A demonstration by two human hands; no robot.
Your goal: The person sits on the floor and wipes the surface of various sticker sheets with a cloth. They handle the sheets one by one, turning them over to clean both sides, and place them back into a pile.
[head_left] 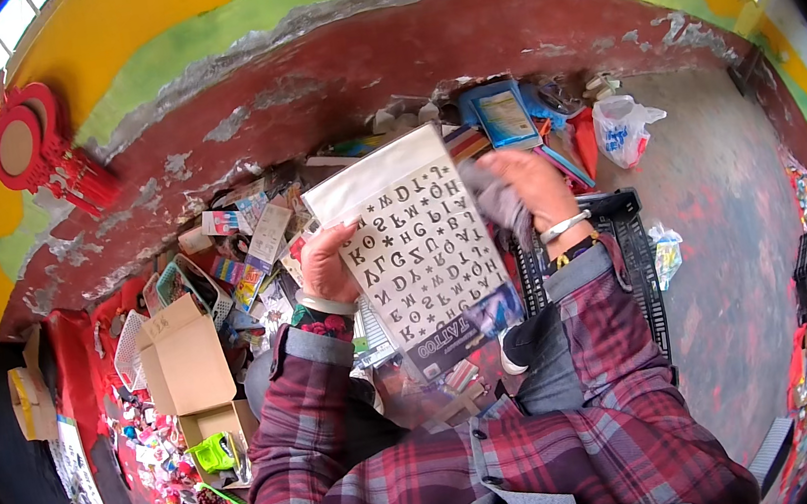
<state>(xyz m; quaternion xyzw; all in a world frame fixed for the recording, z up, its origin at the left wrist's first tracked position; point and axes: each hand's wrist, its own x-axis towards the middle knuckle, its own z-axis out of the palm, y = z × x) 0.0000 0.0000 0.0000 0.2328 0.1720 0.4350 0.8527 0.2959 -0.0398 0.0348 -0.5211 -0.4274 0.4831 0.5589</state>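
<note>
Grasping with the left hand (329,264) the left edge of a flat pack (411,251), with the thumb laid over the front. Gripping with the right hand (540,197) a crumpled grey cloth (501,200), close by the pack's right edge; too blurred to tell whether touching.

Held tilted in front of the torso, above the floor between 2 shoes (519,349). Printed in rows with black letters and small stars on a pale ground, left blank in a whitish band at the top, edged at the bottom with a dark strip and a small bluish picture.

Below the right sleeve (606,323), and partly hidden by it, a black crate (646,273). Just right of that, on the floor, a small clear packet (666,255). Farther off, near the wall (320,61), a blue tray (502,117) and a white plastic bag (624,129) with blue contents. To the left, crowding close, a heap of packages (257,245), 1 open cardboard box (185,359) with a lime-green thing (213,454) inside, and a white basket (129,351). High on the left, a red hanging ornament (25,142).
</note>
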